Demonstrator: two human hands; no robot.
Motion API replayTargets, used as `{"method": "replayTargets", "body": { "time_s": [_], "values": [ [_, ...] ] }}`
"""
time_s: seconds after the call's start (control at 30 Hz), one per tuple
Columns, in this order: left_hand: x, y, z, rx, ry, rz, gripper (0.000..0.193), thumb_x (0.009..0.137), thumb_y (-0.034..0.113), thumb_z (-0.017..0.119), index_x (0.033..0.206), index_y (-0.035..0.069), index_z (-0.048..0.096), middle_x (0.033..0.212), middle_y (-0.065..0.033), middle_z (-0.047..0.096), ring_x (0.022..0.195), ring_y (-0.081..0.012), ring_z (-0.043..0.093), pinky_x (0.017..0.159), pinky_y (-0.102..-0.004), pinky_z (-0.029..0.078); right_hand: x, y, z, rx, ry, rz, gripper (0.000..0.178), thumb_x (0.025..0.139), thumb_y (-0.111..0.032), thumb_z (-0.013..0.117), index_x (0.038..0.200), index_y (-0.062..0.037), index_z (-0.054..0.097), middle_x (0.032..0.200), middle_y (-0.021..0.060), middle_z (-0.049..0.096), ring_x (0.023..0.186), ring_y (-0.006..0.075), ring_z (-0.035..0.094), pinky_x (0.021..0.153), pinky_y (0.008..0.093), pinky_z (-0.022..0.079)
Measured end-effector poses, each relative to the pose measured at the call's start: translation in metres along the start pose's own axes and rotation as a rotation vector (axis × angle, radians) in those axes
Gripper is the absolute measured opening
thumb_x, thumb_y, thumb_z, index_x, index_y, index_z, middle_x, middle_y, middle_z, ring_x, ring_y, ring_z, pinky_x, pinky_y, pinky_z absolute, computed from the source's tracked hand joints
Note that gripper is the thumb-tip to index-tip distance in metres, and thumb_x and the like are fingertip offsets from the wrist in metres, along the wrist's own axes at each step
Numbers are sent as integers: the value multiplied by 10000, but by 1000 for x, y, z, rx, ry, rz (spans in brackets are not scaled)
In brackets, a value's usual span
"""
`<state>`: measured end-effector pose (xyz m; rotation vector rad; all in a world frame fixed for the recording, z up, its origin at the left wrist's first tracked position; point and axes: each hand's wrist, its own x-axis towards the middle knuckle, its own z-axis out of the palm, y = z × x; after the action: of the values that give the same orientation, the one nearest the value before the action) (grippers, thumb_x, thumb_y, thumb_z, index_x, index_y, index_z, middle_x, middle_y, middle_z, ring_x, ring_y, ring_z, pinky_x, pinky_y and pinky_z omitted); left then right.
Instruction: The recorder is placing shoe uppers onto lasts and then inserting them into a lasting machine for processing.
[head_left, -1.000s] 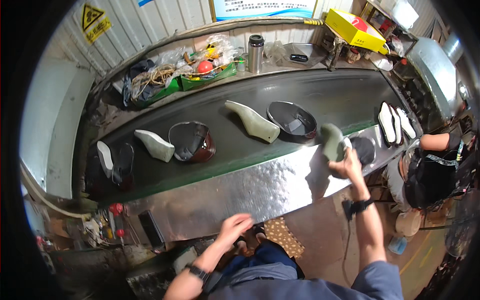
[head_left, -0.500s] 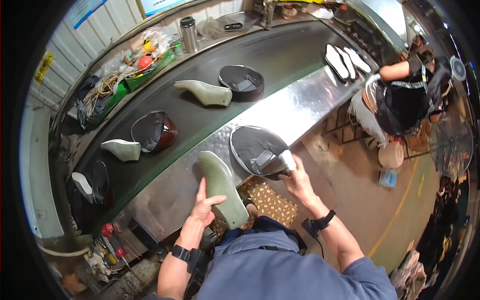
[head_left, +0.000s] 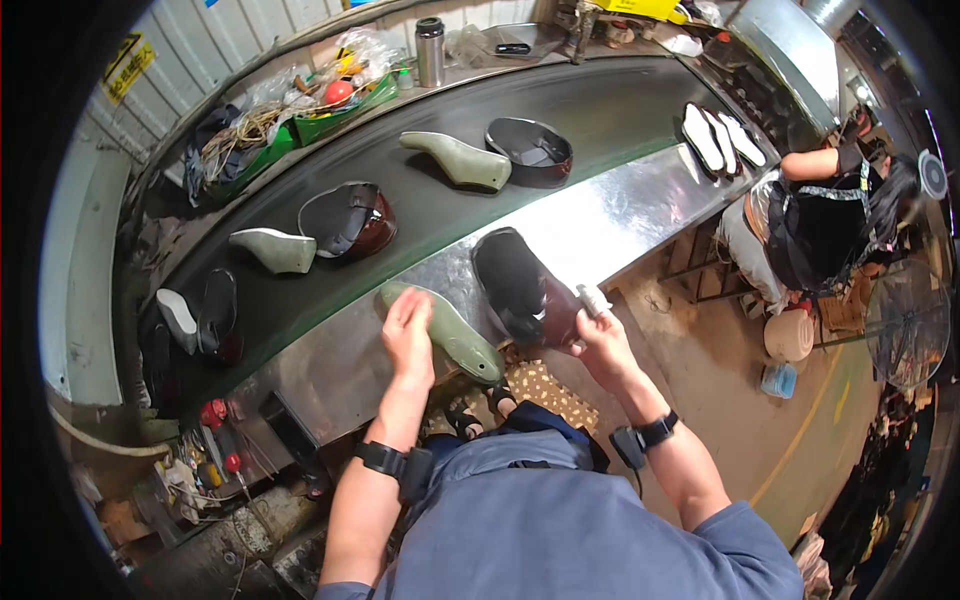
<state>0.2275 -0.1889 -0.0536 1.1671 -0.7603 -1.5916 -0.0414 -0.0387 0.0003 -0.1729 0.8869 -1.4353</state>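
Observation:
My left hand (head_left: 408,335) lies beside and partly over a pale green shoe last (head_left: 455,335), its fingers stretched out along the last's side. The last rests on the metal ledge, its holed end overhanging my side. My right hand (head_left: 605,348) is closed on the dark red end of a shoe upper (head_left: 515,290), whose black inside faces up. A small white piece (head_left: 594,299) shows at my right fingertips; its kind is unclear. Beyond, on the dark belt, more lasts (head_left: 460,160) are paired with uppers (head_left: 530,152).
The dark conveyor belt (head_left: 630,95) curves behind the metal ledge (head_left: 345,370). White soles (head_left: 703,140) lie at its right end, near a seated person (head_left: 815,215). A steel flask (head_left: 430,52) and a green bin (head_left: 345,110) stand behind. Hand tools (head_left: 205,470) are at lower left.
The last has come down onto the ledge and my left hand has shifted forward along it. My right hand has tipped the upper. The view has shifted a little.

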Motion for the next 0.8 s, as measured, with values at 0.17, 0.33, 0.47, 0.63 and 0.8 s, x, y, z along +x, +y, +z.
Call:
{"method": "replayTargets", "body": {
  "time_s": [0.17,0.33,0.47,0.63,0.8],
  "values": [
    [21,53,-26,-335,-352,-657,491,972,400,666,1242,-7,616,1161,-145,690,1104,-266,647,989,-416,499,-37,40,41,-1606,-515,-482,310,830,-83,710,1133,-41,655,941,157,652,922,333,647,967,459,514],
    [27,53,-45,45,-211,-440,459,1025,414,579,1226,7,644,1154,-114,712,1082,-251,672,974,-411,520,-33,84,28,-1926,-728,-815,281,810,-131,734,1071,-51,669,899,107,635,872,312,642,1004,476,481],
    [-26,111,-5,-531,-602,-384,593,1010,495,575,1333,-2,574,1286,-115,649,1224,-253,608,1050,-390,481,-33,28,106,-1250,-119,-490,357,871,-136,791,1183,-21,662,967,160,693,865,265,677,792,367,546],
    [-98,128,55,-415,-439,-165,473,1015,344,618,1376,52,526,1256,-114,644,1214,-274,607,1063,-457,484,-8,-9,147,-821,-274,-49,407,961,-197,731,1278,9,582,1089,78,686,1019,111,624,841,305,532],
    [-131,175,59,-511,-348,-121,373,1058,304,548,1276,5,590,1226,-125,666,1138,-229,637,994,-407,520,-29,-6,172,-776,-417,-338,500,959,-200,732,1364,9,526,1086,84,678,1002,132,622,840,302,522]
  ]
}}
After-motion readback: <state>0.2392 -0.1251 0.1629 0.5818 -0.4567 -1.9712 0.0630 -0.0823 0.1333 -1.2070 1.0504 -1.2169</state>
